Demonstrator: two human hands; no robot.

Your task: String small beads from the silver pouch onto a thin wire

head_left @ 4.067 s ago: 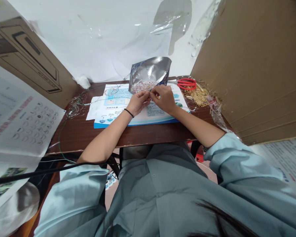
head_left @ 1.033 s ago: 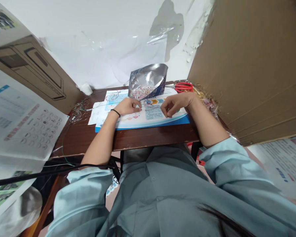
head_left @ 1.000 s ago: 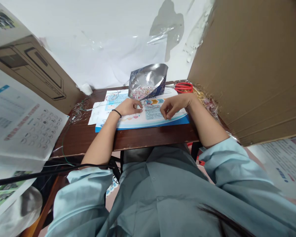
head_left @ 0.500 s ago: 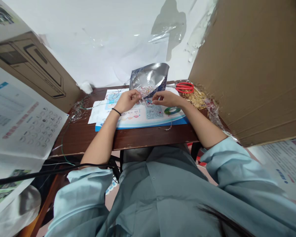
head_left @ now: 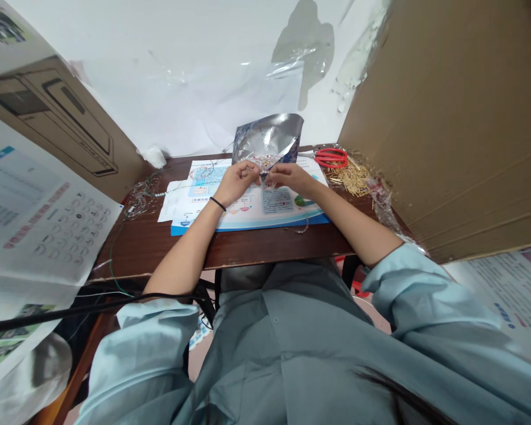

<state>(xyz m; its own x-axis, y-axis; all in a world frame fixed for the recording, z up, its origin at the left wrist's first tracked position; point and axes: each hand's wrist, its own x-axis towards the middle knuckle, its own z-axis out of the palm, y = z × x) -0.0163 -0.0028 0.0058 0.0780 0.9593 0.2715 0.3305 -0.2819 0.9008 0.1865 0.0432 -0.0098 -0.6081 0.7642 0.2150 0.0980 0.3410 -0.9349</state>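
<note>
My left hand [head_left: 239,180], with a black band on its wrist, is closed in a pinch in front of an open silvery pouch [head_left: 272,134]. My right hand [head_left: 292,178] pinches close beside it, fingertips almost meeting the left ones. Whatever the fingertips hold is too small to make out. Small pale and coloured beads [head_left: 265,160] fill the mouth of the pouch, just behind the fingers. Both hands are over a printed sheet [head_left: 230,221] with a blue border. A thin thread with white beads [head_left: 159,194] runs along the paper to the left.
Red-handled scissors [head_left: 331,157] lie at the right beside a heap of gold-coloured pins [head_left: 351,179]. Tangled clear cord [head_left: 139,199] is at the table's left. A short beaded strand [head_left: 304,228] rests near the front edge. Cardboard panels [head_left: 464,118] stand on both sides.
Both hands have come together in front of the pouch; the right moved left and the left slightly right. The pouch and the things around it stayed put.
</note>
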